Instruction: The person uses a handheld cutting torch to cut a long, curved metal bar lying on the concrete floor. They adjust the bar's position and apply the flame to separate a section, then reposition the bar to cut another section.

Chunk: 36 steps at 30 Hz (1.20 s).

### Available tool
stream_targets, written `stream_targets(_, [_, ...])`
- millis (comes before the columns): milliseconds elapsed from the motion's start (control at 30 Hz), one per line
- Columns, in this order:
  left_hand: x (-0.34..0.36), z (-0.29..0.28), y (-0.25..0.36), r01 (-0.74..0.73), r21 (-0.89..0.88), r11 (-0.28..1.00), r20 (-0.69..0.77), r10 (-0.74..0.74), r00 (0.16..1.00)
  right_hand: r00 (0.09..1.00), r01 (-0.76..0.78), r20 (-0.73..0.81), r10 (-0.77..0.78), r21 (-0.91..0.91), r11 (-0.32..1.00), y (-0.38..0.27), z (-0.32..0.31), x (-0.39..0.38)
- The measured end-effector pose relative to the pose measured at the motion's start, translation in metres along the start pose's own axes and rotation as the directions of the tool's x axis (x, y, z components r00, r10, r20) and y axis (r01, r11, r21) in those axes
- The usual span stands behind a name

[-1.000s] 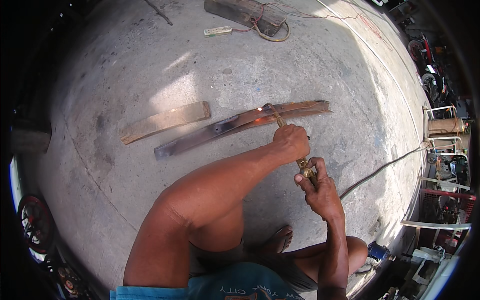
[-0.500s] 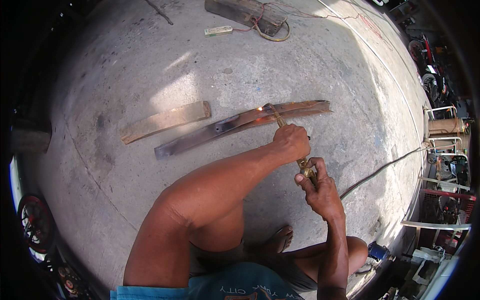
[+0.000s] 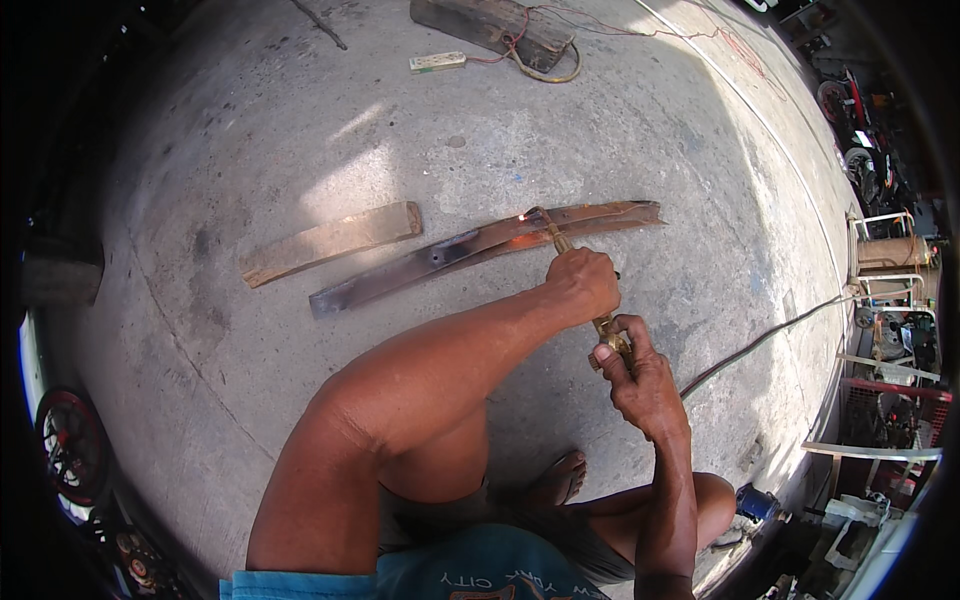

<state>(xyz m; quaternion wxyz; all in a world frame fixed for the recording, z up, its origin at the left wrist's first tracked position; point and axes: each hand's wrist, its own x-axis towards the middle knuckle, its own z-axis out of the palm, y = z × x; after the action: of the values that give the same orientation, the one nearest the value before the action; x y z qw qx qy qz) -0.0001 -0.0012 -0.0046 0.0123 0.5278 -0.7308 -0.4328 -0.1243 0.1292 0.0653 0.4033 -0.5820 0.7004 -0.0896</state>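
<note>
Both of my hands are on a brass cutting torch [image 3: 559, 238]. My left hand [image 3: 583, 285] is closed round its shaft, and my right hand [image 3: 638, 385] grips the valve body, thumb on it. The bent tip is at a long, narrow, rusty steel piece [image 3: 380, 280] lying on the concrete floor, with a small bright spot beside the tip and an orange glow just below. Left of the steel lies a short wooden block [image 3: 330, 244]. My left arm bends at the elbow over my leg; a bare foot shows below.
A dark timber [image 3: 470, 25] with red wires and a white power strip [image 3: 436, 62] lies ahead. A hose [image 3: 750, 345] runs rightward toward metal racks and a tan cylinder [image 3: 890, 253]. Motorbikes stand at the upper right, a wheel [image 3: 70, 445] at the lower left.
The bright spot by the torch tip looks a little smaller than before. My right thumb has shifted very slightly on the valve body; my hands otherwise hold their position.
</note>
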Motion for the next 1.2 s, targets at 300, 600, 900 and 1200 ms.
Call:
stream_targets(300, [-0.0003, 0.0011, -0.0018, 0.000, -0.019, 1.000, -0.004, 0.000, 1.000, 0.999, -0.023, 0.026, 0.023, -0.010, 1.000, -0.0086, -0.0028, -0.0015])
stream_targets(600, [0.0000, 0.0037, -0.0055, -0.008, -0.024, 1.000, -0.036, 0.007, 0.999, 0.999, -0.025, 0.036, 0.025, -0.014, 1.000, -0.0091, -0.0015, -0.0014])
stream_targets(900, [-0.0030, -0.0002, -0.0055, -0.004, -0.012, 1.000, 0.001, 0.004, 1.000, 1.000, -0.008, 0.027, 0.008, 0.004, 1.000, -0.0057, 0.0011, -0.0013])
stream_targets(1200, [-0.0018, 0.0010, -0.0050, 0.000, -0.005, 1.000, -0.008, 0.000, 1.000, 0.999, -0.023, 0.030, 0.024, -0.011, 1.000, -0.0067, 0.0006, -0.0021])
